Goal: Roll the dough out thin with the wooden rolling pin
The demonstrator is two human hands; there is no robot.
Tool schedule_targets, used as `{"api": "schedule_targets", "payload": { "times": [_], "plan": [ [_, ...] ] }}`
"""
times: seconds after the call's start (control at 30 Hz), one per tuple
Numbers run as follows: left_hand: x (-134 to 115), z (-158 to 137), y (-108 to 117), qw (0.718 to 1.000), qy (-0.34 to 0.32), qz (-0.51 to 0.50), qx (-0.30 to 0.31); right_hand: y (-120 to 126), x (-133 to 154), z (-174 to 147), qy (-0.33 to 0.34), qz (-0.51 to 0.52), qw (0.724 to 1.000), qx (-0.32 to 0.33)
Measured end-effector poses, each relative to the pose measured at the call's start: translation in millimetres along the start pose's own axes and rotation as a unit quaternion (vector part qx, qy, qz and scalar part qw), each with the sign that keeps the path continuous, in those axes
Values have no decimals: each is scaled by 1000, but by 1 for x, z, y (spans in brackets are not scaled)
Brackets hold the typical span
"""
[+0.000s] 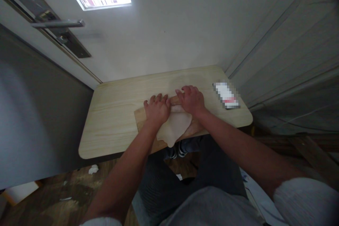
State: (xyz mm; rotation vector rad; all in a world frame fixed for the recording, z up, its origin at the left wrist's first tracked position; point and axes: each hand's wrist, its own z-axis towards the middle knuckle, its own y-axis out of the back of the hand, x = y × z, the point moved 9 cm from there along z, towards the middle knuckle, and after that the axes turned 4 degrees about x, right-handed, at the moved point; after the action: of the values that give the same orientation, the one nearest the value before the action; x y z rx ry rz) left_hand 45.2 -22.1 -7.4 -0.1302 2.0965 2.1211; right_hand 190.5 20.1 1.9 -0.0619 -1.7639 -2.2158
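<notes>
A thin, pale sheet, apparently dough, lies on a brown board. Its near end comes to a blunt point over the board's front edge. Along the far side is a thicker pale strip, which looks like a rolled edge; I cannot tell if anything is inside. My left hand rests palm down at the left end of this strip, fingers spread and slightly bent. At the right end, my right hand is also palm down, its thumb apart from its bent fingers. Both palms hide what lies under them.
The board sits on a light wooden table with rounded corners. A phone, partly blurred out, lies at the right. Behind stands a white door with a metal handle. Crumpled paper lies on the floor.
</notes>
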Motion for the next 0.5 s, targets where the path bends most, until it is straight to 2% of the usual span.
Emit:
{"api": "schedule_targets", "payload": {
  "times": [0.5],
  "plan": [
    [4, 23, -5, 1000, 14, 0, 15, 1, 2, 27, 35, 10, 999, -9]
  ]
}}
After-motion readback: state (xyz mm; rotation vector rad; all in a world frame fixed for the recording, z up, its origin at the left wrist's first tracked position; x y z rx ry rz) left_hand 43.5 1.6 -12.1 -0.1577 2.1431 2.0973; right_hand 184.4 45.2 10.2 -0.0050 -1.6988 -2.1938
